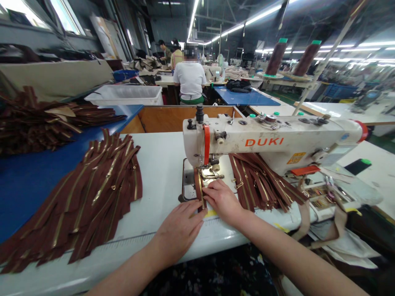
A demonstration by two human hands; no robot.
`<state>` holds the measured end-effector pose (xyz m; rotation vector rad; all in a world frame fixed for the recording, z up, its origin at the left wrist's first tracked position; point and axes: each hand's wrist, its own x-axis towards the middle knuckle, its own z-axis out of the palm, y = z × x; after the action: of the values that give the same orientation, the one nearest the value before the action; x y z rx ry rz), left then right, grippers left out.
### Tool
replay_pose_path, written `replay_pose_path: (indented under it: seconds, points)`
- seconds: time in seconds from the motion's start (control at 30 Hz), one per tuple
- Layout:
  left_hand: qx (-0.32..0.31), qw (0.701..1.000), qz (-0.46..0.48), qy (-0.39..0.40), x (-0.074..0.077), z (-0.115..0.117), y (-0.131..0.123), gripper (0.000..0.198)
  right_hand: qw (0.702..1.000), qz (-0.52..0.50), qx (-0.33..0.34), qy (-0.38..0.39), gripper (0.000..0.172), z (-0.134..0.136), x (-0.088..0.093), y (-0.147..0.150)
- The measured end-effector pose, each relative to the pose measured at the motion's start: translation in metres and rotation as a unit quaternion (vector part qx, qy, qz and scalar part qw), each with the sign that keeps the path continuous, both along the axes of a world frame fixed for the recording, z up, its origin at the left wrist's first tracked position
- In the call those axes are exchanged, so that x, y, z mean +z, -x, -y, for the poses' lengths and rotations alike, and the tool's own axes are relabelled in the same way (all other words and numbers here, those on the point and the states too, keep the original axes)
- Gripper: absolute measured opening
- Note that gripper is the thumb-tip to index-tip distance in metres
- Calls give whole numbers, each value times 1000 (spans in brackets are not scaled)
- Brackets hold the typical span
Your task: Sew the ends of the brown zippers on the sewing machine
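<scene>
A brown zipper (pixel 200 190) with gold teeth runs lengthwise under the presser foot of a white sewing machine (pixel 234 135). My left hand (pixel 180 228) holds its near end, fingers stretched over the tape and thumb close by. Just above, my right hand (pixel 222 202) has its fingertips closed on the zipper's right edge, close to the metal guide (pixel 211 174). To the left lies a large pile of brown zippers (pixel 95 189) with gold teeth. Another bunch of brown zippers (pixel 262 185) rests right of the needle area, beneath the machine arm.
More brown zippers (pixel 40 123) are heaped on a blue table (pixel 37 185) at left. A small tray (pixel 328 197) with scissors and small parts sits at right. Two brown thread cones (pixel 276 57) stand behind. A person in a white shirt (pixel 190 80) sits ahead, beyond a white bin (pixel 125 95).
</scene>
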<state>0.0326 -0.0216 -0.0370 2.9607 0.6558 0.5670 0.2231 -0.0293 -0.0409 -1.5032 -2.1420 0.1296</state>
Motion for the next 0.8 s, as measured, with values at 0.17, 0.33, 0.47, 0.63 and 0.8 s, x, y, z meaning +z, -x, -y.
replay_pose_path:
  seconds: [0.17,0.33,0.47,0.63,0.8]
  points:
    - [0,1000,5,-6,-1,0,0,28,1000,-14,5,-9,9,0,-3,-2]
    - [1,1000,16,0,2,1,-1,28,1000,-9,0,4,10,0,-3,-2]
    - [-3,1000,13,1,3,1,-1,28,1000,11,-18,4,11,0,-3,-2]
    - [0,1000,13,7,2,1,-1,28,999,20,-22,13,13,0,-3,-2]
    - [4,1000,4,10,2,1,-1,28,999,37,-14,17,11,-1,-2,-3]
